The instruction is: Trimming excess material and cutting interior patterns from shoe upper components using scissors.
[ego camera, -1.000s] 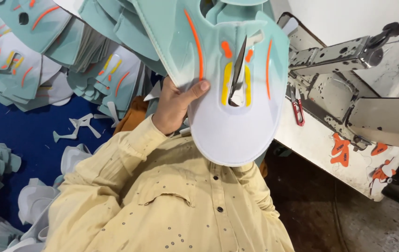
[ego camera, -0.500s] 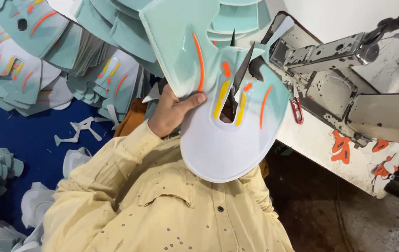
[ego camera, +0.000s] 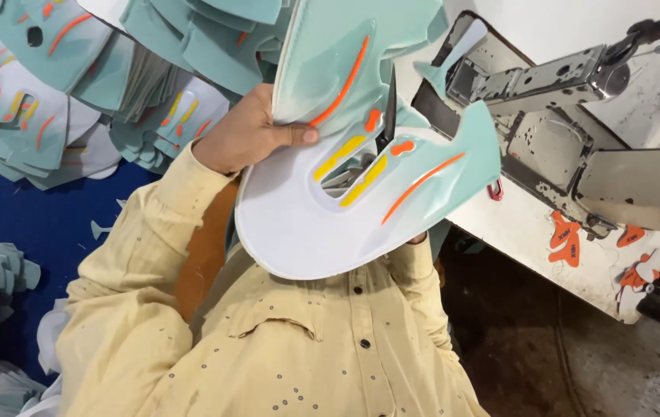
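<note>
My left hand (ego camera: 249,133) grips the left edge of a flat shoe-upper piece (ego camera: 322,224), thumb on top. The piece is white at its rounded end and mint green along two arms, with orange and yellow stripes. It is held up close in front of my chest, tilted to the right. A dark pointed blade (ego camera: 388,108) pokes up through the slot between the two arms. My right hand is hidden behind the piece; only its pale yellow cuff (ego camera: 415,259) shows below the lower arm.
Piles of matching mint pieces (ego camera: 44,116) lie fanned out on a blue surface (ego camera: 44,224) at the left and top. A white machine (ego camera: 546,116) with metal arms and orange scraps stands at the right. Below it is dark floor (ego camera: 577,363).
The piece has swung clockwise and come closer to the camera, its arms now pointing up and right. My left hand stays on its edge, and the blade stays in the slot.
</note>
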